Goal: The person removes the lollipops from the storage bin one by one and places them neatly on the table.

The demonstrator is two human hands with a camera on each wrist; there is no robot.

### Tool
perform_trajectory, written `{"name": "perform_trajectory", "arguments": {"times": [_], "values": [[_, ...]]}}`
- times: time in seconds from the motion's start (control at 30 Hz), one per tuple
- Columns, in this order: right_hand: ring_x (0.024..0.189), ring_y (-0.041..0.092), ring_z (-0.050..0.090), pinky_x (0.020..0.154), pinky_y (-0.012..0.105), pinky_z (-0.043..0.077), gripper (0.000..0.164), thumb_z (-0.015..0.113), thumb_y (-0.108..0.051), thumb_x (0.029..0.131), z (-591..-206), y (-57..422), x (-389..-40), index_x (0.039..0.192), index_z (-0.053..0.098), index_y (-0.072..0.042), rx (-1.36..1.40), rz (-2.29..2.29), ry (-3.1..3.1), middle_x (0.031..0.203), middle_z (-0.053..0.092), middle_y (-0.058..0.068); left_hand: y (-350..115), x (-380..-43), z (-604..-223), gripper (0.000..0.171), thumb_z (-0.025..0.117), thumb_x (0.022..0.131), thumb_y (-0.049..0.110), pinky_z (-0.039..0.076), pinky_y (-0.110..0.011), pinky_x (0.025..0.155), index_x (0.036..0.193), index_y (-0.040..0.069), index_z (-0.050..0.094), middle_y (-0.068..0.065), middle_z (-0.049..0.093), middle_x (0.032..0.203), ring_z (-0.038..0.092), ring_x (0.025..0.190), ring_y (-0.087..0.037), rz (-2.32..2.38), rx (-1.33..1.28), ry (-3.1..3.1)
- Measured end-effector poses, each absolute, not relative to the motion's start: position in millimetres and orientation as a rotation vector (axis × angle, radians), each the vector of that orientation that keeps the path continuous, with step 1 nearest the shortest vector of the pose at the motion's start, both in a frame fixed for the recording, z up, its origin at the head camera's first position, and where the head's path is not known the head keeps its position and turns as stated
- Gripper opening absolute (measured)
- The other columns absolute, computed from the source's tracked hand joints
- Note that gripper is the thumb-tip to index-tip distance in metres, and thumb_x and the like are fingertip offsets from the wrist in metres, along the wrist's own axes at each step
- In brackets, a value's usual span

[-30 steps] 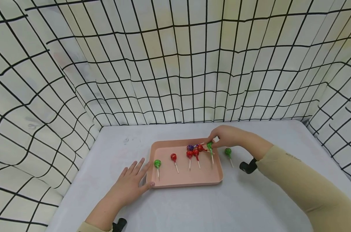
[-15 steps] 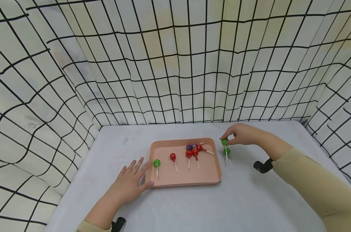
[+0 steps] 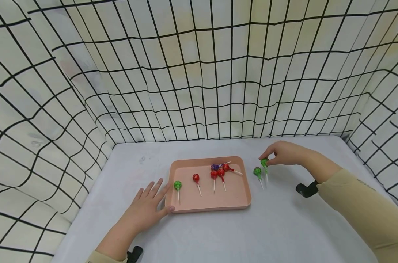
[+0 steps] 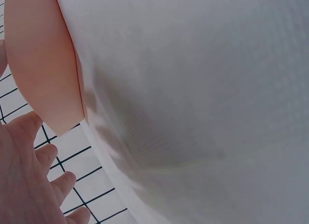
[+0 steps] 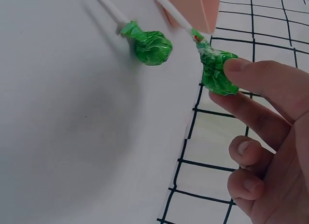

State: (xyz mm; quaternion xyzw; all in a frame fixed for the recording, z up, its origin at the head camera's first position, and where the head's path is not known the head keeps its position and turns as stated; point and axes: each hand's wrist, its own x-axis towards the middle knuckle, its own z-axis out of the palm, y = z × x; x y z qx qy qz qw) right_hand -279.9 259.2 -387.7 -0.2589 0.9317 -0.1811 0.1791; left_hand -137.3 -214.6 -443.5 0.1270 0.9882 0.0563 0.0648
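Note:
My right hand [image 3: 285, 153] pinches a green-wrapped lollipop [image 5: 217, 72] by its candy head between thumb and forefinger, to the right of the tray. The white stick hangs downward in the head view. Just left of it, another green lollipop [image 3: 257, 171] lies on the white tabletop; in the right wrist view the same green lollipop [image 5: 152, 48] shows stick and crinkled wrapper. My left hand [image 3: 146, 206] has its fingers spread at the left side of the pink tray [image 3: 202, 207], fingertips at its rim. The tray's wall [image 4: 43, 60] fills the upper left of the left wrist view.
Inside the tray lie a green lollipop [image 3: 177, 185] at the left, a red lollipop [image 3: 196, 178] beside it, and a cluster of several red ones with a purple lollipop [image 3: 215, 167]. White cloth walls with a black grid [image 3: 199, 80] enclose the table's back and sides.
My right hand has carried the green lollipop from the tray's right end out over the table, past the green one lying there. The left hand has stayed put.

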Motion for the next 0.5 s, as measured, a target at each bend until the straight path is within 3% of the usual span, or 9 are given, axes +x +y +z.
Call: {"name": "perform_trajectory", "arguments": {"times": [0.27, 0.5], "values": [[0.110, 0.028, 0.062, 0.091, 0.045, 0.054, 0.025, 0.073, -0.015, 0.089, -410.5, 265.2, -286.7, 0.113, 0.077, -0.016, -0.649, -0.485, 2.572, 0.113, 0.070, 0.000, -214.2, -138.7, -443.9, 0.083, 0.056, 0.090, 0.065, 0.015, -0.065, 0.116, 0.157, 0.021, 0.033, -0.011, 0.020, 0.164, 0.018, 0.148, -0.041, 0.178, 0.377, 2.971], [0.105, 0.022, 0.062, 0.091, 0.046, 0.053, 0.024, 0.074, -0.013, 0.087, -423.9, 263.3, -289.8, 0.110, 0.078, -0.017, -0.631, -0.489, 2.549, 0.109, 0.071, -0.001, -214.2, -139.1, -443.5, 0.083, 0.057, 0.090, 0.065, 0.015, -0.064, 0.117, 0.157, 0.022, 0.032, -0.011, 0.020, 0.164, 0.018, 0.149, -0.040, 0.172, 0.369, 2.969]]}}
